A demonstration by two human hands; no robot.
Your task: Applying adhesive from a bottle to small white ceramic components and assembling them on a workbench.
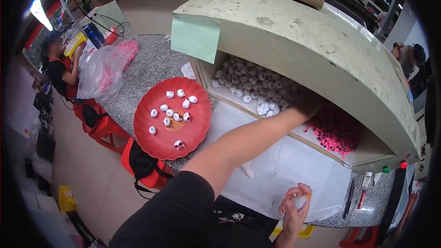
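While reaching left hand (307,103) under shelf (294,32) into white pieces (250,85), grip hidden; right hand (294,204) pinched on white piece (299,200). Picking stage, apparently; next needs blind grasp.

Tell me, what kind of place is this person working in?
Probably a small workshop for hand assembly. A cream box-like cabinet holds heaps of small white parts and pink parts, a red tray carries a few white pieces, and another person works nearby.

Speckled grey counter (151,66), red stools (108,126) (below), tan floor (92,179).
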